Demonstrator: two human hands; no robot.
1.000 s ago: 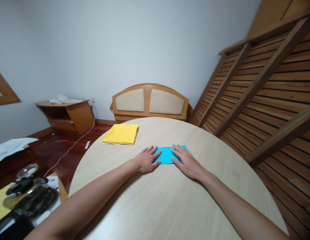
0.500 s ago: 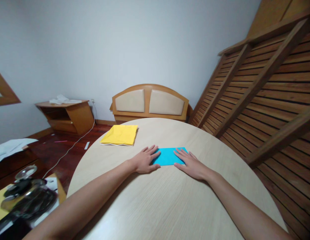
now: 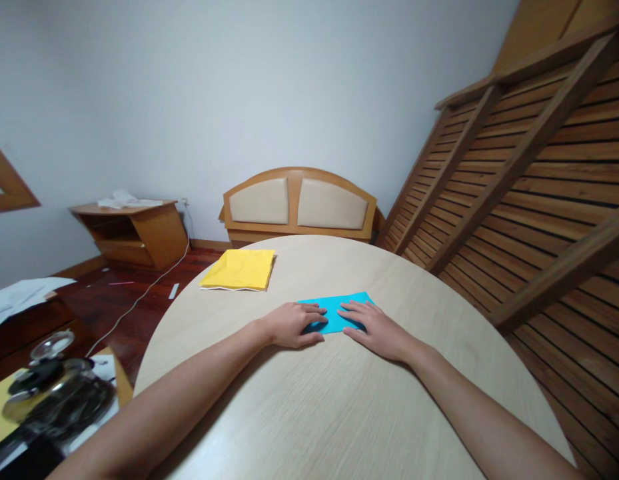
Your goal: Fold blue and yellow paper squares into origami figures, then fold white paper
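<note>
A blue rectangle of paper (image 3: 334,315), probably folded, lies on the round pale wooden table (image 3: 309,407). Over its left end rests my left hand (image 3: 296,325), fingers stretched out and the thumb near the paper's front edge. My right hand (image 3: 376,328) lies on the right end with its fingers spread and the thumb by the near edge. Both hands press from above and neither grips the sheet. Parts of the paper's two ends are hidden under my fingers.
A stack of yellow paper (image 3: 239,269) sits at the table's far left. A glass pot (image 3: 64,393) stands on a low surface at lower left. Behind the table is a headboard (image 3: 294,200); a slatted wooden frame (image 3: 529,180) leans on the right.
The blue paper has turned slightly, its right end now farther away. My left fingers have drawn closer together and moved inward; my right fingers have shifted a little left.
</note>
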